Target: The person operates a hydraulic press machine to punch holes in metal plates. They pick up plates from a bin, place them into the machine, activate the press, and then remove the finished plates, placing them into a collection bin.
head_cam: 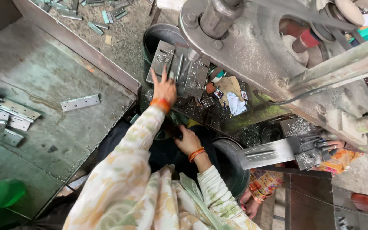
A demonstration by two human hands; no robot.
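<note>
Overhead, grimy press (252,47) above littered workbench (43,72)

The left arm stretches forward and away from the body, its floral sleeve ending at a wrist wrapped in orange bangles. The left hand (164,87) is palm down with fingers spread and pointing ahead. The right arm is bent close to the body, also in a floral sleeve with orange bangles. The right hand (187,139) lies lower, its fingers curled downward and partly hidden in shadow.
</note>
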